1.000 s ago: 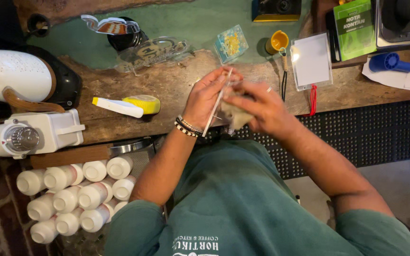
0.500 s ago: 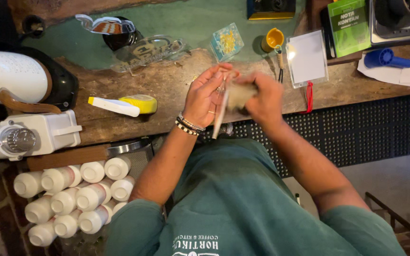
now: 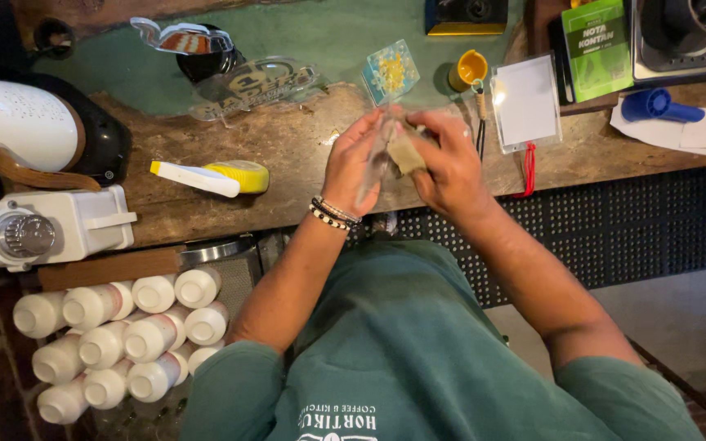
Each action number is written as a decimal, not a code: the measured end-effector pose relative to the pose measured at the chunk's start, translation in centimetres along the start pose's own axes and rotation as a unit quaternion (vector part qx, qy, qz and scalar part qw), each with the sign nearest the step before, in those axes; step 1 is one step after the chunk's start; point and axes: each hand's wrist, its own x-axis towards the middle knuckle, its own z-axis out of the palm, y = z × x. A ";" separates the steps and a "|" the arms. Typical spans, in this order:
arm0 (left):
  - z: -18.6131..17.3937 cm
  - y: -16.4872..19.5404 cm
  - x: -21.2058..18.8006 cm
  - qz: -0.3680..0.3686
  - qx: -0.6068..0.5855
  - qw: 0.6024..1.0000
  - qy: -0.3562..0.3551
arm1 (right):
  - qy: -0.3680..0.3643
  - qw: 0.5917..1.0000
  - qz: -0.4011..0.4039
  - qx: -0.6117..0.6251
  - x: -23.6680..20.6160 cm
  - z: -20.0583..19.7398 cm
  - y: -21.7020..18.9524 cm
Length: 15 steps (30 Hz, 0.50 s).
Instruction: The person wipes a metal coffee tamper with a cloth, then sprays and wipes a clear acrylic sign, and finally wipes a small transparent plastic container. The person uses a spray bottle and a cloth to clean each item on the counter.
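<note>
Landmark: I take the wooden counter (image 3: pixel 288 155) as reference for all places.
Bottles: nearest to me, below the left end of the counter's front edge, white bottles (image 3: pixel 153 335) lie packed in rows; I count about twelve, the lowest ones are partly cut off.
Machine: one white machine with a metal knob (image 3: pixel 42 233), at the left front edge of the counter.
Left hand: my left hand (image 3: pixel 353 159), with two beaded bracelets (image 3: pixel 332 214) at the wrist, is above the middle of the counter; its fingers are closed on a clear sleeve (image 3: pixel 372 171).
Right hand: my right hand (image 3: pixel 451 167), just beside the left, pinches a tan wad (image 3: pixel 406 153) at the mouth of the sleeve.
Step in hand: I judge that the wad is being worked at the sleeve's opening; I cannot tell if it goes in or out.
Next move calls for: in my judgement, the sleeve kept open with one hand and a light grip on the wad, because the thin plastic folds easily.
Yellow and white tool: one (image 3: pixel 214 175), on the counter left of the hands.
Far side, behind the hands: one clear card with a yellow pattern (image 3: pixel 390 72), one yellow cup (image 3: pixel 471 69), one white card holder (image 3: pixel 525 102) with a red cord.
Far right end: one blue scoop (image 3: pixel 655 104), one green booklet (image 3: pixel 596 37).
</note>
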 end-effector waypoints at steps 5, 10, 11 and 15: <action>0.4 0.6 0.1 -0.035 0.000 0.998 0.047 | -0.092 0.993 -0.065 0.033 -2.1 -0.6 -0.4; 0.7 1.0 -0.6 -0.060 -0.012 0.998 0.009 | -0.030 0.996 -0.085 -0.009 -1.7 -0.7 1.6; 0.7 1.1 -0.7 -0.051 0.010 0.999 -0.007 | -0.024 0.997 -0.068 -0.007 -1.6 -0.6 1.8; 0.8 1.0 -0.4 -0.035 0.012 0.999 -0.013 | 0.004 0.996 -0.089 0.028 -2.2 0.2 1.3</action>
